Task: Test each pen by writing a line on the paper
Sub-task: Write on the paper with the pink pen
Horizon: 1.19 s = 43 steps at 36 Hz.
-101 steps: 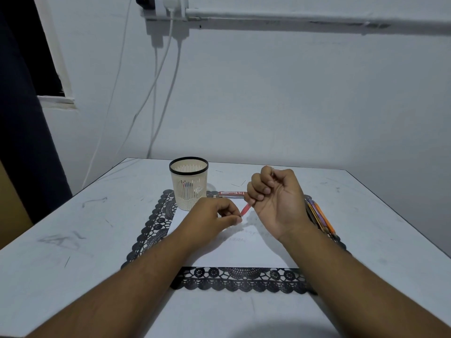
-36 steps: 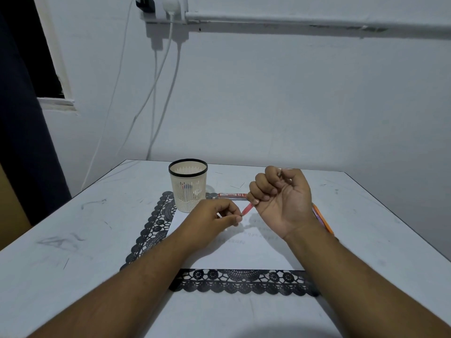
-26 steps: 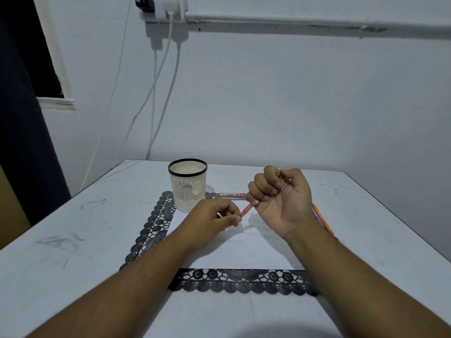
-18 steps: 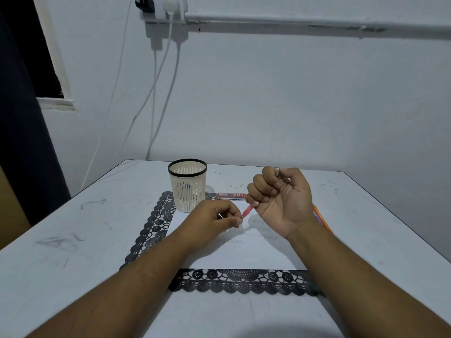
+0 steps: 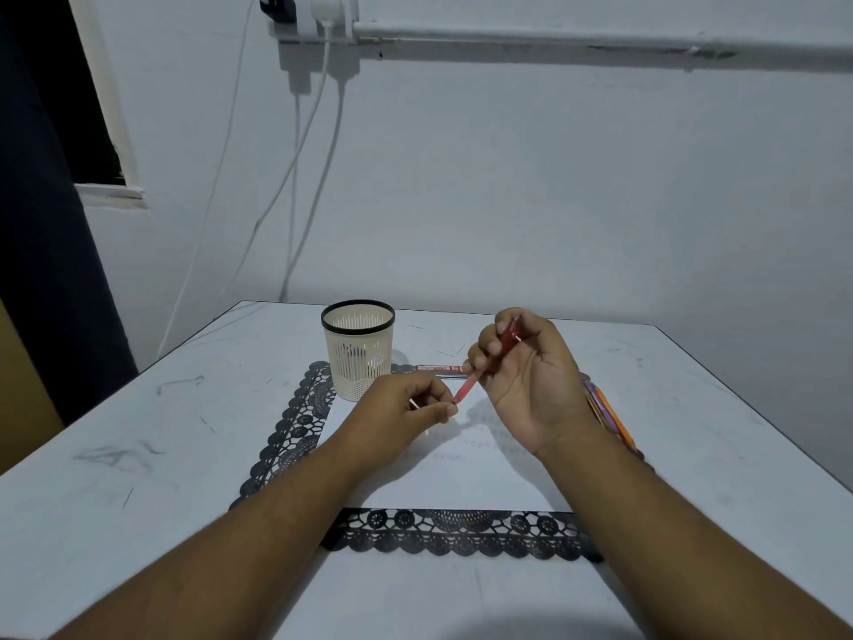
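Note:
My right hand (image 5: pixel 526 381) grips a red pen (image 5: pixel 484 369) palm-up above the white paper (image 5: pixel 461 478), the pen's tip slanting down and left. My left hand (image 5: pixel 401 411) pinches something small and thin at that tip; a short pale sliver shows between its fingers. The paper lies on a black lace mat (image 5: pixel 452 531) and carries a few faint written lines. Several more pens (image 5: pixel 609 420) lie at the paper's right edge, partly hidden by my right wrist.
A cream mesh pen cup (image 5: pixel 359 348) with a black rim stands at the mat's far left corner, with pens inside. A red-and-grey pen (image 5: pixel 438 369) lies flat behind the paper. White cables hang down the wall behind the table.
My right hand has loosened and rolled open slightly, so more of the red pen's body shows between the fingers. My left hand stays pinched at the tip.

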Each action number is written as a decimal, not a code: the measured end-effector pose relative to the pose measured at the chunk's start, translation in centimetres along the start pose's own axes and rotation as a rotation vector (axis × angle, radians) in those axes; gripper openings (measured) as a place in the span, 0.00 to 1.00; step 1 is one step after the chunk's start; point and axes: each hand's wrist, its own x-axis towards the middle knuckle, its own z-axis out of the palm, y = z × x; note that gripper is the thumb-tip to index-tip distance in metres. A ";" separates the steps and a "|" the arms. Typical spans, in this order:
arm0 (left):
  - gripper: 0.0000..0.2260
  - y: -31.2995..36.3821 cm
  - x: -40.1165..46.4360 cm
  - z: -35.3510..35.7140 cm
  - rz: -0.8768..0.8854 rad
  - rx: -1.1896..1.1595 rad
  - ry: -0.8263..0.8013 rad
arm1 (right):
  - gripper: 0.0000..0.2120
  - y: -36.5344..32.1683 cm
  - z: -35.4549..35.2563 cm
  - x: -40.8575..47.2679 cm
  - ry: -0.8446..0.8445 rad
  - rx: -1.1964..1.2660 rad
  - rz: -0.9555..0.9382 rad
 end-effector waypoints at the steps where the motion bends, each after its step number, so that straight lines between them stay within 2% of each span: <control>1: 0.02 0.0 0.0 0.0 -0.001 0.002 0.001 | 0.13 0.0 0.0 0.0 -0.002 0.008 0.005; 6: 0.02 -0.2 0.1 0.1 -0.001 0.003 -0.021 | 0.12 0.0 0.2 -0.2 -0.021 0.075 -0.002; 43: 0.04 -0.1 0.1 0.1 -0.016 -0.027 -0.068 | 0.12 -0.4 -0.2 -0.3 -0.101 0.053 0.039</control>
